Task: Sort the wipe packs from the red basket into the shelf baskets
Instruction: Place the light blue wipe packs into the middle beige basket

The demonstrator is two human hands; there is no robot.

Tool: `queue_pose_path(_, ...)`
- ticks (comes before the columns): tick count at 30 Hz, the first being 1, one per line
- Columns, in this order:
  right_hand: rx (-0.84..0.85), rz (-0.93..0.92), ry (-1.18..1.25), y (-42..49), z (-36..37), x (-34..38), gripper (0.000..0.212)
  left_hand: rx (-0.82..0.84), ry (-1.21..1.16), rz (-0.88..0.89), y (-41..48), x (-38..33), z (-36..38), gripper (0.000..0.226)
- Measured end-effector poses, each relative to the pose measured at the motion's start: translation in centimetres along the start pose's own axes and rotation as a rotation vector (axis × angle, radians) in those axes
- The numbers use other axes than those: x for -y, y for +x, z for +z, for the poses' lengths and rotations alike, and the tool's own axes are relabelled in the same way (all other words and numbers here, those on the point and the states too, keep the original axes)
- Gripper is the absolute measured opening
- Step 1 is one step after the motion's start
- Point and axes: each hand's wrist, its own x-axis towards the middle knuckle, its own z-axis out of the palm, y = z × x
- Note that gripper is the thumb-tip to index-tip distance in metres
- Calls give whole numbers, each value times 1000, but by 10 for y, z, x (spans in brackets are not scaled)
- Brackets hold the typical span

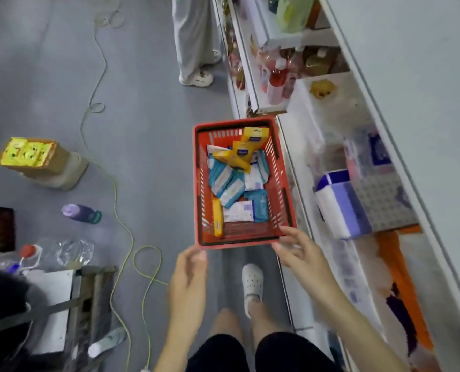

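Grey smooth floor (148,116); white shelving (425,76) along the right, its contents blurred, so no shelf baskets can be made out. The red basket (236,242), rigid slotted plastic and rectangular, stands on the floor just beside the shelf foot, long axis running near to far. The wipe packs (228,183), soft teal, white and yellow pouches, lie jumbled inside it. Left hand (189,272) at the near-left corner and right hand (296,248) at the near-right corner, fingers loosely spread, gripping nothing. The packs lie directly beyond both hands. The right hand is nearer the shelf.
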Motion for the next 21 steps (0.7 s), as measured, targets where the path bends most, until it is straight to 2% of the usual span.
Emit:
queue_pose_path(5,14,124,-82,137,22,-16,38,74,73,-13,123,0,53,31)
queue_pose_path(8,44,208,-144,208,42,-51,48,111,203,23,181,23,81,18)
queue_pose_path(9,46,237,-155,228,49,-63,50,119,261,38,199,31,90,21)
queue_pose_path(13,-69,378,-149,290,72,-108,61,125,459,79,264,55,119,45)
queue_pose_path(17,-167,472,-129,331,94,-146,65,123,517,92,325,73,149,51)
queue_pose_path(21,-304,580,-97,348,109,-172,72,101,671,102,371,86,171,53)
